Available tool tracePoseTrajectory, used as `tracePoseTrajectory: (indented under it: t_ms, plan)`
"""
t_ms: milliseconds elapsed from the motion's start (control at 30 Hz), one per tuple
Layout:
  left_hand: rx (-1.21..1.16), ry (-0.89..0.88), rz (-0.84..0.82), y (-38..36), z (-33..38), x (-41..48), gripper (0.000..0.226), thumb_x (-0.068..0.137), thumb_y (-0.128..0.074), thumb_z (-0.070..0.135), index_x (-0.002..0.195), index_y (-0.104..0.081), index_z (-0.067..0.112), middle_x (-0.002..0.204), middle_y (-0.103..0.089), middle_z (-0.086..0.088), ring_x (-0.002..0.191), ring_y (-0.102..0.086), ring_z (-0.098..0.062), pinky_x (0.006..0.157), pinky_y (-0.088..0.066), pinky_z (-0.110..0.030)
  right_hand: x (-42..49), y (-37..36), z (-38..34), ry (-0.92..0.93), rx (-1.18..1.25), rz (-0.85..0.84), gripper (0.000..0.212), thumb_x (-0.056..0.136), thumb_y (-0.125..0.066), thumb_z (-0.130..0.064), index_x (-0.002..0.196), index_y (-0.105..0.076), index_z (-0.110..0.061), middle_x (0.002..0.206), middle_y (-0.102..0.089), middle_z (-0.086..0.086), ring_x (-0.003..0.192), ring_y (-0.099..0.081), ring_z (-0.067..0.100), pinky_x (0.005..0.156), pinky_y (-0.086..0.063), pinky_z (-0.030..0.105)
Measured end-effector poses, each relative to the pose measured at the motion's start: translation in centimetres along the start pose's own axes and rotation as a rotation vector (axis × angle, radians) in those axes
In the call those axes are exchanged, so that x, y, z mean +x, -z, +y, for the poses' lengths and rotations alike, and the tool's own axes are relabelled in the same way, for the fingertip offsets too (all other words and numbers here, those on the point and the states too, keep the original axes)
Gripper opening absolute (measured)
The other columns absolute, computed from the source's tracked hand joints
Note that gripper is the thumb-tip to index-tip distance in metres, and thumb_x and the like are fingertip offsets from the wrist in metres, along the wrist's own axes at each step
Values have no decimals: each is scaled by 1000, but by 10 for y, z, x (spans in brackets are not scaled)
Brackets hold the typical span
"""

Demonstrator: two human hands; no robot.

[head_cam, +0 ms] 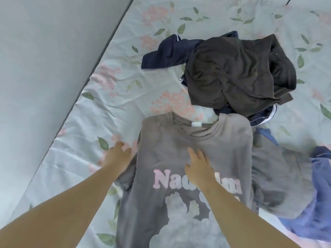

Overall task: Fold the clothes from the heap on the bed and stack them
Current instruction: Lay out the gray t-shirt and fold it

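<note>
A grey T-shirt (223, 144) with pink lettering and a pale print lies face up on the bed, neck away from me. My right hand (198, 165) rests flat on its chest, fingers straight. At the shirt's left edge, by the left sleeve, is my left hand (118, 154); its fingers are loosely bent and I cannot tell whether they hold cloth. The shirt's right sleeve spreads out to the right. Beyond the neck lies the heap: a dark brown-grey garment (238, 76) on top of a navy one (170, 52) with white stripes.
A blue garment (315, 208) lies crumpled at the right, partly under the grey sleeve. The bed sheet (114, 108) is pale with pink flowers and green leaves. A grey wall (44, 68) runs along the bed's left side.
</note>
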State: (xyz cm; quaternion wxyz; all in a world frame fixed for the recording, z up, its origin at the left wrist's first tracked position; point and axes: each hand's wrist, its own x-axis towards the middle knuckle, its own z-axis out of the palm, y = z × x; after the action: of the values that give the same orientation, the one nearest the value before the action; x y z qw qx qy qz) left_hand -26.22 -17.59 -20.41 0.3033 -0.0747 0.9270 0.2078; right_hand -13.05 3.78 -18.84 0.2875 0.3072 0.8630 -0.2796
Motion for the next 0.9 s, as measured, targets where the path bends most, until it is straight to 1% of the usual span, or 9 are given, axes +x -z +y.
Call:
tracePoseTrajectory:
  t_ms: [67,133,267,400,467,633,700,800,900]
  plan:
    - [55,-48,-69,-11,-13,5,21,95,-44,29,98,-57,12,99,-62,-10,98,-59,-34,79,-43,-34,9,-20,0,-40,28,-100,66,97,-38,-23,151,-2,-31,159,4,-1,145,2,29,114,-19,43]
    - [68,-112,-105,-21,-17,7,24,94,-46,30,77,-53,14,81,-62,-7,82,-61,-30,68,-42,-31,13,-33,4,-53,-21,-108,71,95,-42,-25,150,2,-33,158,11,-2,145,8,29,113,-19,44]
    - [-145,-201,-178,-30,-9,3,9,90,-56,27,82,-55,25,76,-60,12,73,-56,-12,60,-39,-21,18,-39,9,-57,-44,-85,75,94,-48,-31,150,3,-34,158,15,-2,145,11,28,114,-19,44]
    - [-135,-236,-247,-21,-7,6,21,90,-56,25,76,-53,9,69,-56,-4,64,-50,-17,57,-34,-26,21,-45,9,-56,-89,-54,77,94,-49,-35,150,3,-33,157,15,-1,144,10,29,114,-18,45]
    - [-236,-228,-130,-5,-11,6,25,92,-53,30,76,-55,11,70,-56,-4,65,-49,-16,58,-35,-27,21,-47,10,-61,-86,-44,78,94,-50,-38,150,3,-33,157,15,-2,144,10,29,114,-18,45]
    - [-558,-50,378,51,-64,12,33,97,-46,30,68,-40,15,65,-42,1,62,-39,-17,55,-32,-28,22,-48,11,-75,-71,-35,78,93,-50,-39,150,4,-35,157,16,-4,144,12,28,114,-16,45]
    - [-557,18,298,55,-86,13,30,98,-44,32,77,-45,11,72,-43,0,70,-41,-21,60,-36,-29,23,-50,11,-76,-82,-30,78,94,-49,-40,150,5,-35,157,17,-3,144,12,29,114,-17,46]
    - [-597,124,-2,49,-95,11,41,90,-58,43,112,-52,9,100,-59,-4,95,-55,-25,85,-48,-39,23,-52,13,-81,-93,-19,79,93,-49,-41,150,6,-35,157,17,-4,144,13,28,114,-16,48]
    - [-522,139,-166,46,-98,5,64,74,-80,26,126,-46,13,114,-60,-5,105,-58,-27,91,-50,-46,25,-53,15,-85,-84,-20,79,93,-50,-42,150,6,-36,157,17,-4,144,14,27,115,-14,48]
